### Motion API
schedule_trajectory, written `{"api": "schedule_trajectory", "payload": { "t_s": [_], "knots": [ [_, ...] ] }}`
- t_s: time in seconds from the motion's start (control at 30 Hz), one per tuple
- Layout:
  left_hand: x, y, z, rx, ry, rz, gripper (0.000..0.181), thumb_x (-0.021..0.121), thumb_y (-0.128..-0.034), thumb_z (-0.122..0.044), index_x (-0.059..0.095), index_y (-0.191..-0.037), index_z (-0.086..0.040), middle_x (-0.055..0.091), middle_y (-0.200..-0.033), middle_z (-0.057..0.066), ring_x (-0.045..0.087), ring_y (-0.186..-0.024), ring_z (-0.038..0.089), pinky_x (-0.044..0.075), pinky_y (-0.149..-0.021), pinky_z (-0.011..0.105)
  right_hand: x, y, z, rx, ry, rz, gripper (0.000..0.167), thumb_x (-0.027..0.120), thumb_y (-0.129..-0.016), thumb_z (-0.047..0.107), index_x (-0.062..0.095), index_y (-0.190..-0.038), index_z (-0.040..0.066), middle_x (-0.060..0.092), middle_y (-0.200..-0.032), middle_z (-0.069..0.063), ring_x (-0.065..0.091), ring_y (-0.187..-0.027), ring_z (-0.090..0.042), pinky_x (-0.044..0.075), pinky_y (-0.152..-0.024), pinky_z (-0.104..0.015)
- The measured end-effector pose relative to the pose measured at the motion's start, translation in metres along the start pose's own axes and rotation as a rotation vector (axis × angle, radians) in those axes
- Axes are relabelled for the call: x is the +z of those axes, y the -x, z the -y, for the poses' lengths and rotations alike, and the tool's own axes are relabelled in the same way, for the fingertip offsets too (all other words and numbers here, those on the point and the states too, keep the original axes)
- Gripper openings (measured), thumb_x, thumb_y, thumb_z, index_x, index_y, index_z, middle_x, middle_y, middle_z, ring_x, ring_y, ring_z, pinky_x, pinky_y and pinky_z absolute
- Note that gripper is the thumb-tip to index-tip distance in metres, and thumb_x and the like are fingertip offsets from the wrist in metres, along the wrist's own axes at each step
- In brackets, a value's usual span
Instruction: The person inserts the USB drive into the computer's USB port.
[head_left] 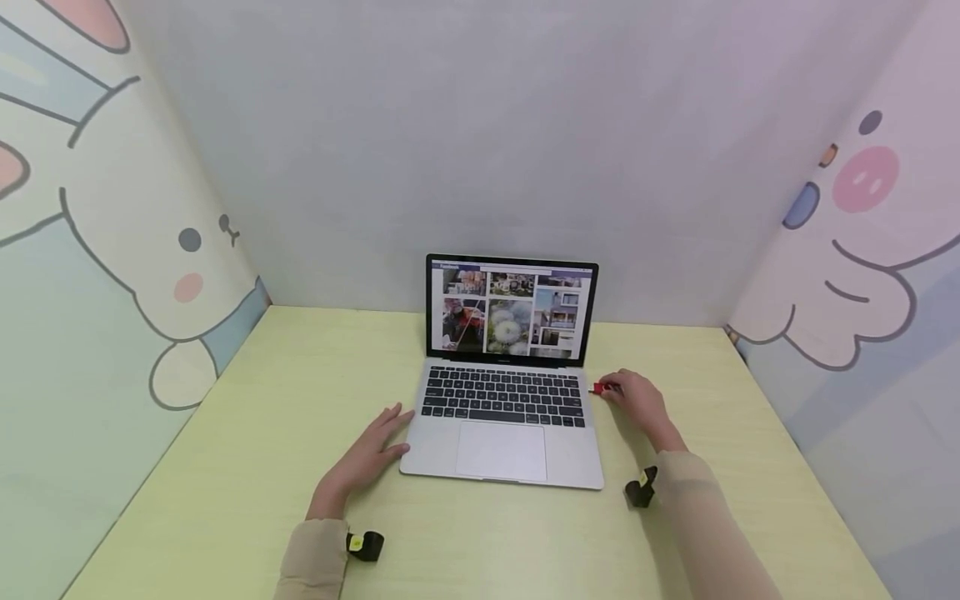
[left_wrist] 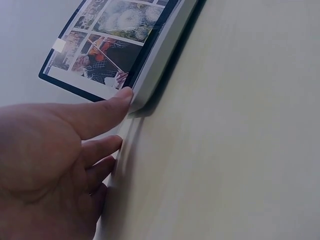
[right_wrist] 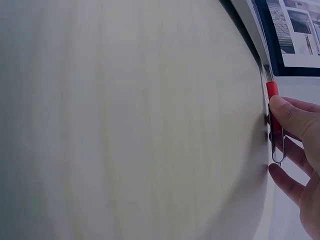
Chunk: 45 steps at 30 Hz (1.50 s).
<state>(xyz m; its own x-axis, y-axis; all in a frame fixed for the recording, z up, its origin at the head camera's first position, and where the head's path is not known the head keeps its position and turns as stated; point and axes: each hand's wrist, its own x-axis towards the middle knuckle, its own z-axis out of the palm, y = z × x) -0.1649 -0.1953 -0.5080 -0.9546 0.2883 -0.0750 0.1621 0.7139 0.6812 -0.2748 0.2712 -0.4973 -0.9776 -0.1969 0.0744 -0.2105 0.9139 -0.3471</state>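
Observation:
An open silver laptop [head_left: 501,450] with a lit screen stands on the table. At its left edge rests my left hand [head_left: 369,454], fingers extended; in the left wrist view the thumb of this hand [left_wrist: 55,145] touches the laptop's side [left_wrist: 160,60]. Beside the laptop's right edge, my right hand [head_left: 639,402] pinches a small red USB stick [head_left: 597,388]. The right wrist view shows the red stick [right_wrist: 272,90] between thumb and fingers of the right hand [right_wrist: 300,135], its metal end at the laptop's side; whether it is inserted cannot be told. A wire loop hangs at its other end.
The pale yellow table [head_left: 495,542] reaches back to a plain grey wall [head_left: 510,150]. Side panels with cartoon animals stand at left [head_left: 112,275] and right [head_left: 885,333]. A black wrist camera [head_left: 366,546] is on the left arm, another [head_left: 641,488] on the right.

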Motion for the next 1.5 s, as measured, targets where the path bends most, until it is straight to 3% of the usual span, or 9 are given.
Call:
{"api": "schedule_trajectory", "payload": {
  "t_s": [0.47, 0.8, 1.3, 1.5],
  "knots": [
    [0.001, 0.000, 0.001, 0.018, -0.012, -0.015, 0.056, 0.056, -0.0977, -0.021, 0.037, -0.149, -0.009, 0.020, -0.160, 0.020, 0.013, -0.148, 0.045, 0.017, -0.119, 0.062, -0.001, -0.001, 0.001, 0.004, 0.008, 0.000, 0.023, 0.070, -0.087, 0.014, 0.072, -0.108, 0.004, 0.071, -0.101, -0.016, 0.066, -0.095, -0.034, 0.053, -0.084, -0.052],
    [0.001, 0.001, 0.002, 0.031, -0.004, -0.028, 0.056, 0.056, -0.0979, -0.021, 0.037, -0.149, -0.009, 0.020, -0.160, 0.020, 0.014, -0.147, 0.046, 0.017, -0.118, 0.063, 0.000, 0.003, 0.000, -0.028, 0.012, -0.012, 0.021, 0.071, -0.086, 0.012, 0.073, -0.107, 0.005, 0.069, -0.094, -0.013, 0.064, -0.084, -0.029, 0.054, -0.077, -0.048],
    [0.001, 0.001, 0.002, 0.031, -0.010, -0.022, 0.056, 0.056, -0.0980, -0.022, 0.038, -0.149, -0.009, 0.020, -0.160, 0.021, 0.013, -0.148, 0.045, 0.017, -0.119, 0.062, 0.000, 0.007, -0.002, -0.068, 0.019, -0.010, 0.019, 0.073, -0.084, 0.012, 0.074, -0.102, 0.006, 0.068, -0.089, -0.010, 0.061, -0.080, -0.024, 0.052, -0.073, -0.044],
    [0.000, 0.001, 0.002, 0.036, -0.016, -0.022, 0.055, 0.056, -0.0977, -0.021, 0.038, -0.149, -0.009, 0.021, -0.160, 0.021, 0.014, -0.148, 0.045, 0.018, -0.118, 0.062, 0.000, 0.010, -0.004, -0.092, 0.000, -0.008, 0.020, 0.074, -0.082, 0.013, 0.075, -0.101, 0.006, 0.065, -0.082, -0.006, 0.053, -0.073, -0.018, 0.046, -0.067, -0.035]
  ]
}}
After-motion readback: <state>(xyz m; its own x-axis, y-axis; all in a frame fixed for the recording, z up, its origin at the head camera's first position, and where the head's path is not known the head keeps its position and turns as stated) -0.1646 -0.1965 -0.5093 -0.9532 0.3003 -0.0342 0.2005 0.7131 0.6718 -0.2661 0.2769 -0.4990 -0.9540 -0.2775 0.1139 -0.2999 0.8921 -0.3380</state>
